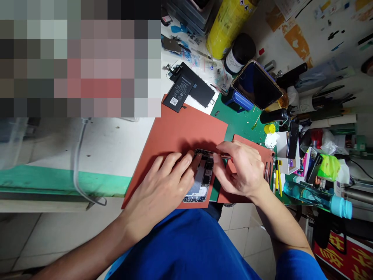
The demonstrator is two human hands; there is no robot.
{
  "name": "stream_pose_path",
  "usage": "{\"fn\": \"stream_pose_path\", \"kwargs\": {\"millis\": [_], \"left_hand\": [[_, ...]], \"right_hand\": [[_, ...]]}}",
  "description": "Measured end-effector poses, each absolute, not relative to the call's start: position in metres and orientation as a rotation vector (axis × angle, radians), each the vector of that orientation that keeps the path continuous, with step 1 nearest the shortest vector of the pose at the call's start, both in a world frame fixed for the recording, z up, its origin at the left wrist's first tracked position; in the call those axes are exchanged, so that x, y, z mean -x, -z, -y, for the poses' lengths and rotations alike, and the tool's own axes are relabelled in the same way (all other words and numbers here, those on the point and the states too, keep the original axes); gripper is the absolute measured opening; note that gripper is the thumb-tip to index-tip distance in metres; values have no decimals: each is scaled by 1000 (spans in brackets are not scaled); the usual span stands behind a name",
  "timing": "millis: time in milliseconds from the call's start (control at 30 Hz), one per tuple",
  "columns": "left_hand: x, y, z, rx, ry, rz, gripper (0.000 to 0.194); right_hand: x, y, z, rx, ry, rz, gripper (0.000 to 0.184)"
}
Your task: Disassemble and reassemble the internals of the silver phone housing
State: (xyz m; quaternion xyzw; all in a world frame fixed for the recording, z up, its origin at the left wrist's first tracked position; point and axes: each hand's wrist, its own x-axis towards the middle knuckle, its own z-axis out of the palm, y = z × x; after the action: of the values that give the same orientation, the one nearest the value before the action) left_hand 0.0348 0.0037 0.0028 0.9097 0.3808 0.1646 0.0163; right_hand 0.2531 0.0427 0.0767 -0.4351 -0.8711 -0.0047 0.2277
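Note:
An opened phone (199, 182), its inner boards and metal parts exposed, lies on a reddish-brown mat (180, 128). My left hand (166, 181) grips it along the left side, fingertips on the upper part of the frame. At the phone's upper right end, my right hand (243, 169) is closed in a pinch around a thin tool (226, 156). Only a short piece of that tool shows, so its kind cannot be made out. Beyond the phone, a black phone battery (180, 91) overlaps the mat's far edge, resting on a dark flat part with a white border (207, 97).
A phone (258, 85) leans on a blue stand (242, 100). Behind are a yellow spray can (229, 27) and a black jar (240, 52). To the right lie slim tools (268, 171), yellow pens (279, 177) and a blue bottle (314, 196). A grey cable (77, 163) hangs left.

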Motion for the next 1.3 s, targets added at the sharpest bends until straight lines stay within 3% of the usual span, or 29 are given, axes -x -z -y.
{"fn": "stream_pose_path", "kwargs": {"millis": [967, 1167, 1300], "left_hand": [[-35, -4, -5, -2811, -524, -1158, 29], [-34, -2, -3, -2812, -525, -1190, 49], [-34, -1, -5, -2817, -574, -1176, 48]], "right_hand": [[-254, -77, -32, 1205, 16, 2392, 19], [-276, -83, -34, 1449, 122, 1962, 21], [-296, -67, -45, 1630, -5, 1705, 16]]}}
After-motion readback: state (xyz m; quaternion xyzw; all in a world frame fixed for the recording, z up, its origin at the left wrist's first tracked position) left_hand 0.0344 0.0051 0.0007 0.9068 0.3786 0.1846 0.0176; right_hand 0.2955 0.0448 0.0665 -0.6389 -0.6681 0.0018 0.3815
